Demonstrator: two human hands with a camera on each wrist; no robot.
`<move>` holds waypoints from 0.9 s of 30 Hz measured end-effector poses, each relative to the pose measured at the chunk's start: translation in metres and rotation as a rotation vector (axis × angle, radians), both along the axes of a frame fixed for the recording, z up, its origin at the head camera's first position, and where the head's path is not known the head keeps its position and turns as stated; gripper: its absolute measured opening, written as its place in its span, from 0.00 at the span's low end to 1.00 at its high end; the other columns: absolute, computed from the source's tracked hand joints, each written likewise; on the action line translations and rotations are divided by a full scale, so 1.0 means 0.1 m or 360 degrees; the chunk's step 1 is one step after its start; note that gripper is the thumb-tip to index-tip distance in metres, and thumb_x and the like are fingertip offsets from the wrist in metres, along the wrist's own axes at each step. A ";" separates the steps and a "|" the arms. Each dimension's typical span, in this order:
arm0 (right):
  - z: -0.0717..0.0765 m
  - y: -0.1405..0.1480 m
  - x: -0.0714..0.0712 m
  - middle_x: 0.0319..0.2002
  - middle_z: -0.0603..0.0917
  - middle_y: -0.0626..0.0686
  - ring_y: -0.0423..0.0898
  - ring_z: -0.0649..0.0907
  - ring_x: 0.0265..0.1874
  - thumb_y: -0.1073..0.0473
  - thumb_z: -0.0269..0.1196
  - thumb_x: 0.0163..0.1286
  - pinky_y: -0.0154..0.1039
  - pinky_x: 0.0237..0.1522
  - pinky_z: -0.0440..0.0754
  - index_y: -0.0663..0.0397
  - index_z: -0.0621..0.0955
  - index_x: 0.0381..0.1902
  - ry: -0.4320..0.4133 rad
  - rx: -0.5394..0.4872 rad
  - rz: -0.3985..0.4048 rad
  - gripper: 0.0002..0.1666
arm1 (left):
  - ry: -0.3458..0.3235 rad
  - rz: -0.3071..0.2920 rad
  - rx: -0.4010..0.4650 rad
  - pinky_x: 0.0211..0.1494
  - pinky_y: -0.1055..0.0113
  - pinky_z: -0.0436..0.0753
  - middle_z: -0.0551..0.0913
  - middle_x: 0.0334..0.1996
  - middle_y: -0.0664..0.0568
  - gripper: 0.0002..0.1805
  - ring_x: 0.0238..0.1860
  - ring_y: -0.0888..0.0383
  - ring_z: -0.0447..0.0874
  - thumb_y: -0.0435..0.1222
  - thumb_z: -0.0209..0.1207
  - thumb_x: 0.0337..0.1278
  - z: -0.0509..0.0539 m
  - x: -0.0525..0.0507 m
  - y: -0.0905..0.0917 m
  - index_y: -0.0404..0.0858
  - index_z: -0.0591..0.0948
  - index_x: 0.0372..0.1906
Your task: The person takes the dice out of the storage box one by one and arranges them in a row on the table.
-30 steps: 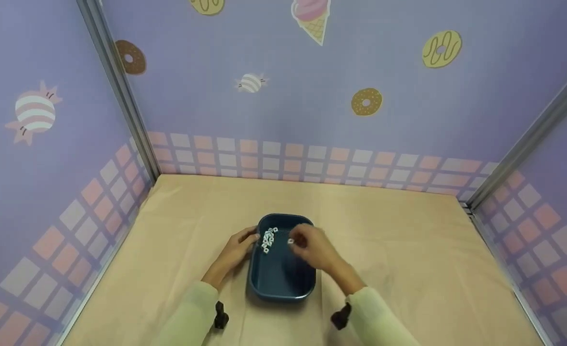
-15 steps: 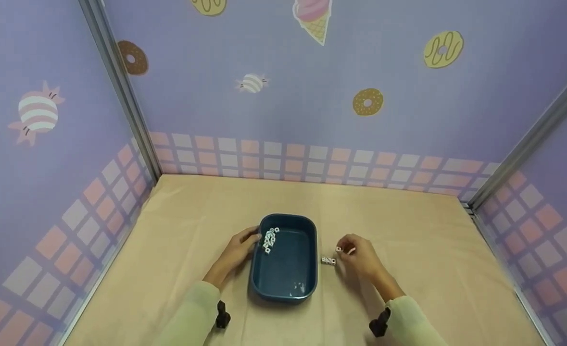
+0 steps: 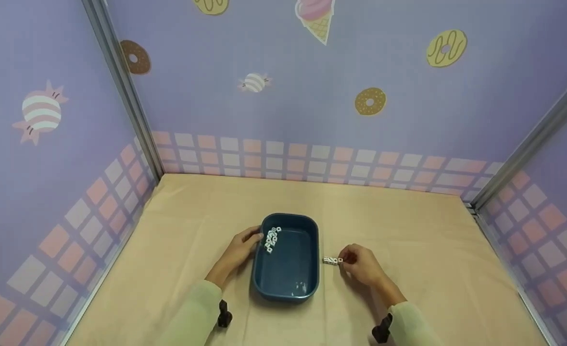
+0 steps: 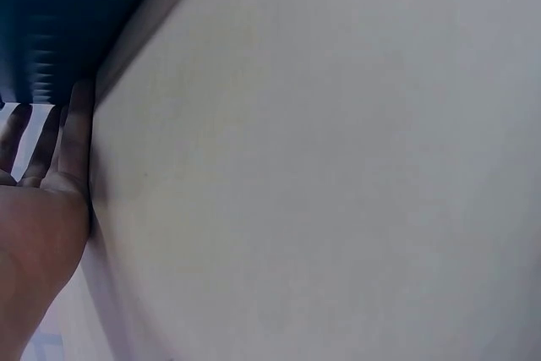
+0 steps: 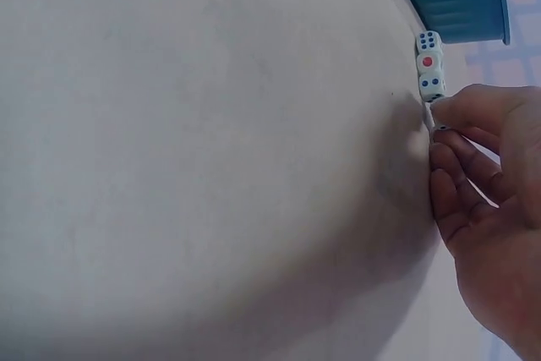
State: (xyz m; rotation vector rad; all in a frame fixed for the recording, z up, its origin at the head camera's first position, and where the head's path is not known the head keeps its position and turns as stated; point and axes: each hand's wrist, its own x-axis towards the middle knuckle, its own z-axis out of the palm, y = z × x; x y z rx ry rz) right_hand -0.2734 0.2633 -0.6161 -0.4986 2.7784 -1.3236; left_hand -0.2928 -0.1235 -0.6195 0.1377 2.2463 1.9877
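My left hand [image 3: 240, 247] holds the left side of a dark blue rectangular tray [image 3: 287, 283], its thumb at the rim. In the left wrist view, the fingers of that hand [image 4: 74, 137] reach to the outer wall of the tray [image 4: 51, 31]. Several white dice [image 3: 271, 239] lie piled inside, along the left wall. To the tray's right, a short row of dice [image 3: 330, 261] stands on the table. My right hand [image 3: 362, 264] pinches one die [image 5: 439, 114] between thumb and fingers, at the near end of the row [image 5: 428, 62]. Fingertips partly hide this die.
A pale cloth [image 3: 408, 230] covers the tabletop around the tray. Purple panels [image 3: 288, 115] with printed sweets and a checked band close off the back and both sides, with metal posts [image 3: 124, 91] at the corners.
From over the tray, my right hand has carried a die rightward, then down to the end of the row on the table. My left hand has stayed on the tray.
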 end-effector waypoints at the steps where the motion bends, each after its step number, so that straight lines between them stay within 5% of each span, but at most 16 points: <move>1: 0.00 0.00 0.00 0.37 0.84 0.52 0.46 0.81 0.37 0.78 0.67 0.61 0.34 0.39 0.81 0.60 0.84 0.40 0.0005 0.0013 0.0005 0.13 | -0.0002 0.0003 0.0001 0.74 0.44 0.74 0.72 0.76 0.40 0.27 0.77 0.41 0.68 0.43 0.56 0.81 0.00 0.00 0.00 0.36 0.73 0.76; 27: -0.07 0.03 0.02 0.40 0.82 0.53 0.47 0.79 0.39 0.74 0.68 0.66 0.34 0.41 0.78 0.57 0.87 0.42 -0.0082 -0.0075 -0.0008 0.10 | -0.0004 0.0008 0.0009 0.75 0.44 0.73 0.73 0.75 0.40 0.29 0.76 0.41 0.69 0.45 0.58 0.80 0.01 0.01 -0.01 0.37 0.74 0.76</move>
